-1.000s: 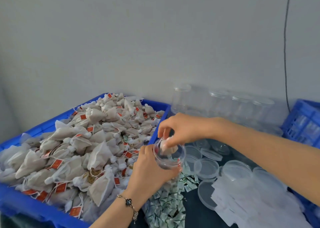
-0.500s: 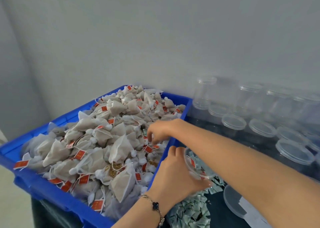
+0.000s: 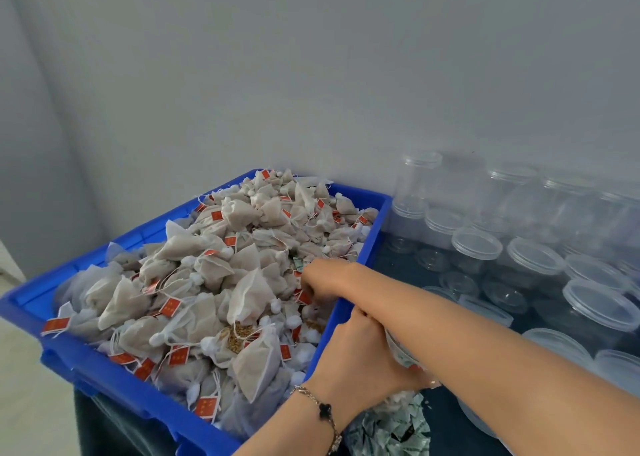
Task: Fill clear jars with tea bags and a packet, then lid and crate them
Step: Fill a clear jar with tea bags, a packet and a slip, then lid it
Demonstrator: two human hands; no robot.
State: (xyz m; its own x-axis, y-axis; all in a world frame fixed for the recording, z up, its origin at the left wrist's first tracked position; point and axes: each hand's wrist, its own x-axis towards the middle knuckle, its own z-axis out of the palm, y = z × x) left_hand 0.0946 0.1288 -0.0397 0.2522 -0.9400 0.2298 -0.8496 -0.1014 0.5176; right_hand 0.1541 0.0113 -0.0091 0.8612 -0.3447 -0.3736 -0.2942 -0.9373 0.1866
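Note:
A blue bin (image 3: 375,209) at the left is heaped with beige tea bags (image 3: 242,272) with red tags. My right hand (image 3: 320,279) reaches across into the bin's right side, its fingers curled down among the tea bags; whether they grip one is hidden. My left hand (image 3: 360,362), a bracelet on its wrist, grips a clear jar (image 3: 403,355) just right of the bin's wall. My right forearm covers most of the jar. A pile of small green-and-white packets (image 3: 391,428) lies on the dark table below the jar.
Many empty clear jars (image 3: 476,247), some lidded, stand in rows on the dark table at the right and back against the grey wall. A loose clear lid (image 3: 476,421) lies near the bottom right. The bin overhangs the table's left edge.
My right hand left the jar's mouth and moved left into the bin of tea bags. The view swung left and the held jar dropped lower under my right forearm.

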